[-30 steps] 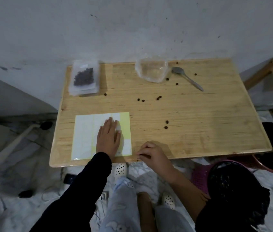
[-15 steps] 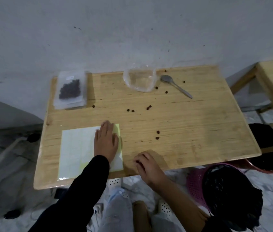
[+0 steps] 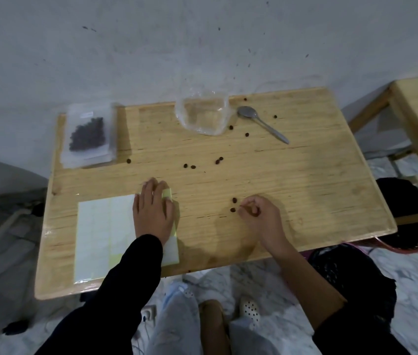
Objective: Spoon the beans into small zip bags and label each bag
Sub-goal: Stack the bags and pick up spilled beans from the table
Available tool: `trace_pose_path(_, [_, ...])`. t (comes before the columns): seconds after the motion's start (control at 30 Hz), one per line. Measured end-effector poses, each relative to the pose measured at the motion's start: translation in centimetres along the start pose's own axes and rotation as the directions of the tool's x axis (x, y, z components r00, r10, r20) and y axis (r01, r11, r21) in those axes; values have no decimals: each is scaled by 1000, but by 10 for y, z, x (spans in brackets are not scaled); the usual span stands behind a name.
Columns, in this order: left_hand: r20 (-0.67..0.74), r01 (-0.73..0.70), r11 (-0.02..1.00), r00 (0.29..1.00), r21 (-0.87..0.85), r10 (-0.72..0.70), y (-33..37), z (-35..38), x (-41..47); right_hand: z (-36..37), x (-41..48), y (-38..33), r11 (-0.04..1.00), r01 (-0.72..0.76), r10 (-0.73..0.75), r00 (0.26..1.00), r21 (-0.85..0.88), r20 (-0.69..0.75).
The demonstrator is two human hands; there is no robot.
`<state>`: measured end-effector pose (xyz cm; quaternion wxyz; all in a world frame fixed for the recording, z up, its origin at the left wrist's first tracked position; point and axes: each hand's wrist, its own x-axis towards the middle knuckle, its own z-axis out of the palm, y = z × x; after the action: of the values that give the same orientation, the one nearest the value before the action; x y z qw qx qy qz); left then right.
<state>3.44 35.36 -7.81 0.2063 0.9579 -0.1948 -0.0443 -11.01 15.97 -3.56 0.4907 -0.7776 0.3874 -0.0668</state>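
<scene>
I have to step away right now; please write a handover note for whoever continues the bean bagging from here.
Left hand lies flat on the label sheet. Right hand, fingers curled, sits beside two loose beans; whether it pinches anything is unclear.
One filled bag lies at the far left corner of the table; a clear plastic bag, apparently empty, and the spoon lie near the far edge.
Done: one bag filled. Left: gather the scattered beans, bag them, stick labels.
</scene>
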Motion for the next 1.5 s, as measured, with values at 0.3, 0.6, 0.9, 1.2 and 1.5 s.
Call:
trace_pose_path(0.3, [75, 2, 999, 997, 45, -5, 2, 0, 0, 9, 4, -2, 976, 132, -106, 983, -174, 150])
trace_pose_path(0.6, [84, 6, 1000, 996, 26, -8, -1, 1, 0, 14, -2, -19, 939, 105, -30, 973, -327, 227])
trace_pose_path(0.9, [99, -12, 1000, 995, 18, 10, -3, -3, 1, 4, 8, -25, 936, -184, 182, 983, 301, 37])
trace_pose_path(1.2, [93, -4, 999, 996, 36, 1, 0, -4, 0, 0, 25, -25, 977, 72, -54, 994, -201, 94])
trace_pose_path(1.5, [78, 7, 1000, 997, 22, -9, 2, -5, -1, 8, 34, -10, 939, 163, -88, 965, -302, 246])
